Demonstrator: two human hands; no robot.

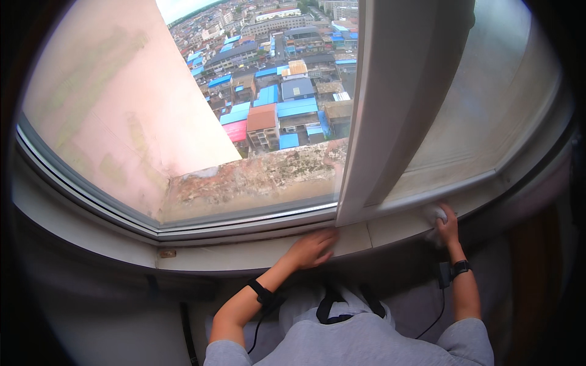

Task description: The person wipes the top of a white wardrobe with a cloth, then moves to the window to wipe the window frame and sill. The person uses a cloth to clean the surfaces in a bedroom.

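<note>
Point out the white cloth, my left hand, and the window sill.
white cloth (433,213), head view, on its bunched top.
left hand (312,249), head view, on its back.
window sill (232,256), head view, on a bare stretch.

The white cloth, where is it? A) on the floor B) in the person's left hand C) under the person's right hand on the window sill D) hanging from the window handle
C: the right hand presses the white cloth on the window sill by the window frame, while the left hand lies flat on the sill with nothing in it.
</note>
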